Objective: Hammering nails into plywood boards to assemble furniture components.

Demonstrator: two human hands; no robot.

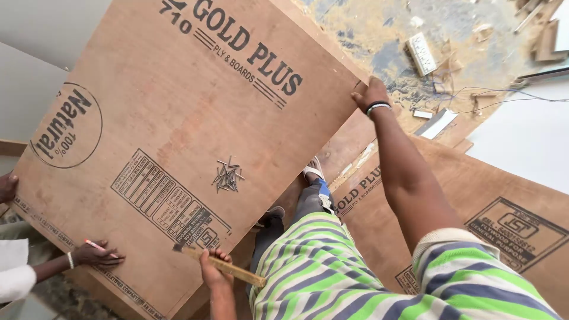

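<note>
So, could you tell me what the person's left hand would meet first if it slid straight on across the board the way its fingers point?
Probably the small heap of loose metal nails lying on the large brown plywood board; the left hand points roughly that way.

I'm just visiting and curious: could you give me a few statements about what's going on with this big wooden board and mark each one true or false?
1. A small heap of nails lies on the plywood sheet. True.
2. The person's right hand holds a saw. False: it grips the sheet's far edge.
3. The left hand holds a wooden ruler at the near edge. True.
4. Nobody else touches the sheet. False: a co-worker's hand with a pencil rests on it.
</note>
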